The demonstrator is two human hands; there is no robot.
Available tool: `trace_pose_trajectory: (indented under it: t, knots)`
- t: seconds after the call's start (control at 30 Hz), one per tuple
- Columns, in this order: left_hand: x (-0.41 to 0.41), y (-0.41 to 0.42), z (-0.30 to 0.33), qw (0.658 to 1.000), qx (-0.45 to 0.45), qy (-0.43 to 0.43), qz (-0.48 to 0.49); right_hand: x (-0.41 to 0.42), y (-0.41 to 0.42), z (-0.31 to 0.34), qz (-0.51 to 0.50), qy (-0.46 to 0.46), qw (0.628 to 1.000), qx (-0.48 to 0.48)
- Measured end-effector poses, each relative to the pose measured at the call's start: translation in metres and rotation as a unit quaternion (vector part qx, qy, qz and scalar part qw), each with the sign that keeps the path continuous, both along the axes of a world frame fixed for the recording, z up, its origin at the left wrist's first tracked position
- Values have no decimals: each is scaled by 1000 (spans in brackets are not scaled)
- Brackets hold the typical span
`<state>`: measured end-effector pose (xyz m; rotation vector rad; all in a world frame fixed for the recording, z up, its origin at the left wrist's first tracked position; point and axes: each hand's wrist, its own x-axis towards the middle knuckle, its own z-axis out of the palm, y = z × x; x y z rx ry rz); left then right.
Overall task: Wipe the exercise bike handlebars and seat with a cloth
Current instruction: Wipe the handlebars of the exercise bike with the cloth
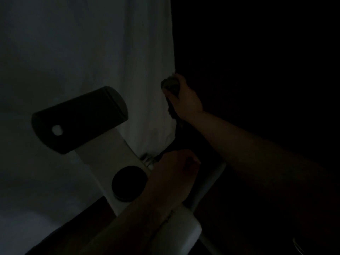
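The scene is very dim. My right hand (185, 100) grips a dark cloth (170, 85), bunched over the upper end of the bike's black handlebar (173, 113). Lower down, my left hand (173, 172) is curled round the same handlebar, close to where it meets the white frame (110, 159). A black console (79, 118) with a small white spot sits on top of the frame to the left. The seat is out of view.
A round black knob (128, 183) sticks out of the frame just left of my left hand. A pale curtain or sheet (82, 43) hangs behind the bike. A grey tube (207, 184) slants down to the right. The right side is in darkness.
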<state>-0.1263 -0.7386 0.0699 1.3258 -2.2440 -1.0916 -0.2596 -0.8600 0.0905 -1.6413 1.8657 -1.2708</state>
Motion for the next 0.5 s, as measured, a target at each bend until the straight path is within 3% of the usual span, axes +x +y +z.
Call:
trace_pose_trajectory:
  t: [0.1,0.27,0.43,0.5]
  knots:
    - [2,0,3,1000,14,23,13,-7,0,-2,33,-74,997,15]
    - [4,4,9,999,-37,7,-16,-24,-15,14,31,51,992,113]
    - [3,4,8,1000,-24,-5,-7,3,-31,12,20,-21,999,29]
    - [3,6,7,1000,-25,-17,-9,6,-28,1,8,55,998,9]
